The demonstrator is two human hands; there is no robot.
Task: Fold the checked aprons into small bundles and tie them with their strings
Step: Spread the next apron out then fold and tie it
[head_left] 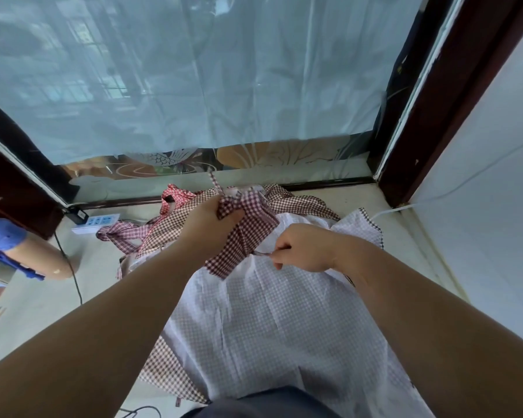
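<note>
A large pale checked apron (269, 327) lies spread flat near me, not folded. Beyond it, far by the window (194, 70), a loose heap of aprons (169, 224) lies untied. Over the middle I hold the dark red apron (245, 236), folded into a narrow strip. My left hand (207, 220) grips its far end; my right hand (302, 248) pinches a thin string (261, 252). I judge this bundle half made: the tying is left, and I see no finished bundle.
</note>
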